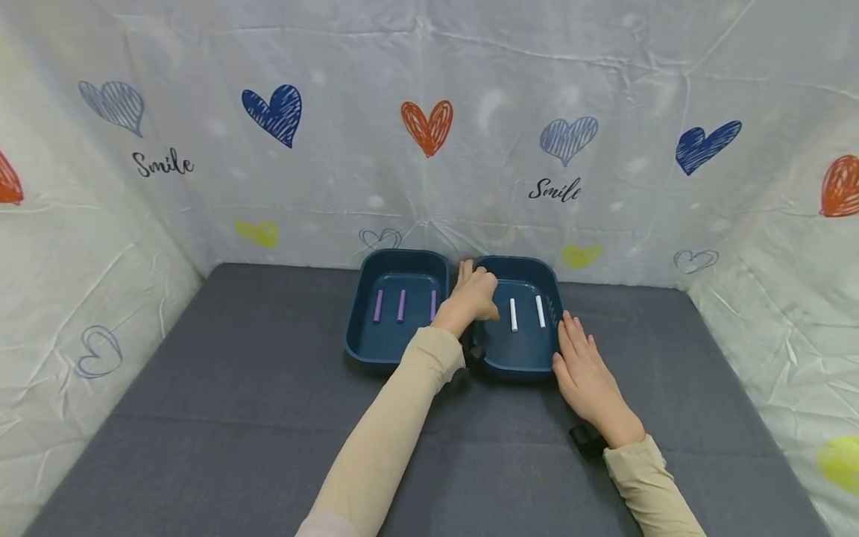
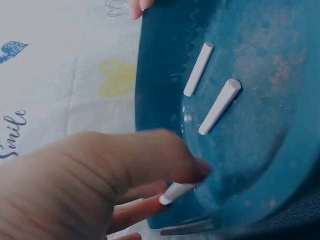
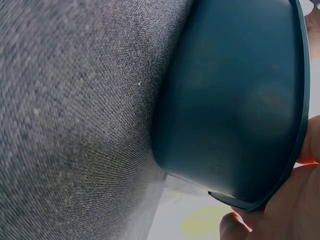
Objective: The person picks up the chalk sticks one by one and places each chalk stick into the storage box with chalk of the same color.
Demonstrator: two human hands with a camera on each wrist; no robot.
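My left hand [image 1: 473, 295] reaches over the left side of the right-hand blue tray [image 1: 517, 365]. In the left wrist view it pinches a white chalk stick [image 2: 176, 192] between thumb and fingers, low over the tray. Two more white chalk sticks [image 1: 514, 315] lie side by side on the tray's floor. My right hand [image 1: 590, 377] rests along this tray's right rim, its fingers fairly straight. Up close, the right wrist view shows the tray's outer wall [image 3: 230, 100] with fingers at the rim.
To the left stands a second blue tray [image 1: 376, 360] with several purple chalk sticks [image 1: 401, 306] in it, one partly behind my left hand. Both trays sit on a dark grey cloth [image 1: 268, 418], close to a white heart-patterned backdrop [image 1: 349, 171].
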